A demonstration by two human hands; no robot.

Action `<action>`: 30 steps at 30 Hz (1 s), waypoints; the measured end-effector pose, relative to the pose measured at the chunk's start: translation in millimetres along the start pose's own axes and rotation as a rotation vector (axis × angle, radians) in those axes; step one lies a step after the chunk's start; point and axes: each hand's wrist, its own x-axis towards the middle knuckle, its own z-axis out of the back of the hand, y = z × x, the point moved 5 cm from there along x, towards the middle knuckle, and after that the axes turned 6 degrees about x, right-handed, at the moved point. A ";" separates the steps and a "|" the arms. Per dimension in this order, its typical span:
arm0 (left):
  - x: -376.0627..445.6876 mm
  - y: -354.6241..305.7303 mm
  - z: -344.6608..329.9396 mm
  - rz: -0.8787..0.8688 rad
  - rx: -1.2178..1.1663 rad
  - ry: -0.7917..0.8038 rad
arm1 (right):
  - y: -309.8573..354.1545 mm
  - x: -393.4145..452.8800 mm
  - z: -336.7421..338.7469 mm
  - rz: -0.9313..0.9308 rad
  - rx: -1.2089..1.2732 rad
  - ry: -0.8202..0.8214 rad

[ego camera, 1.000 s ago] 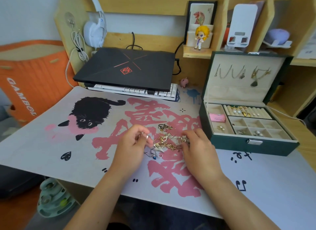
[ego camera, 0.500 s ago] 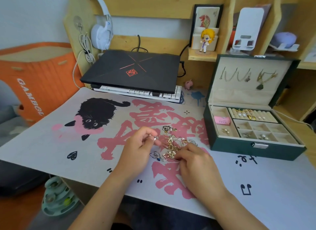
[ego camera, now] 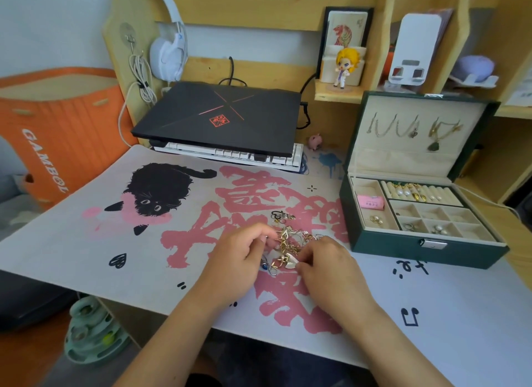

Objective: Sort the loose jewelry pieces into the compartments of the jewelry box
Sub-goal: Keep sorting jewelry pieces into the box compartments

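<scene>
A tangle of loose gold jewelry lies on the printed desk mat, between my two hands. My left hand is at the pile's left edge, its thumb and forefinger pinching a small silvery piece. My right hand is at the pile's near right edge, fingertips curled on a pale gold piece. A blue-stone piece lies by my left palm, and a small dark piece lies just beyond the pile. The open green jewelry box stands to the right, with several compartments holding rings, pearls and a pink item.
A closed black laptop rests on a white keyboard behind the mat. Wooden shelves with a figurine rise at the back. An orange bin stands at the left. Necklaces hang inside the box lid.
My right hand has slid from the far right side of the pile to its near edge and closed on a pale gold piece. The left hand has barely moved.
</scene>
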 end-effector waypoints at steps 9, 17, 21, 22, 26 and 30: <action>-0.1 1.2 10.3 0.094 -0.152 -0.083 | 20.5 6.3 21.8 0.244 -0.044 -0.124; 1.2 0.2 12.3 0.102 -0.249 -0.094 | 14.4 20.5 35.5 0.098 0.459 -0.138; -0.5 -8.1 11.1 0.026 -0.236 -0.051 | 19.9 17.6 30.7 0.063 0.622 -0.053; -0.4 -9.3 10.7 0.015 -0.243 -0.041 | 23.2 15.7 28.7 0.070 0.628 -0.040; 0.0 -8.0 8.4 0.006 -0.262 -0.032 | 33.5 8.1 20.2 0.101 0.610 -0.031; 0.9 -4.6 8.0 -0.010 -0.234 -0.057 | 38.9 2.3 21.1 0.187 0.506 -0.099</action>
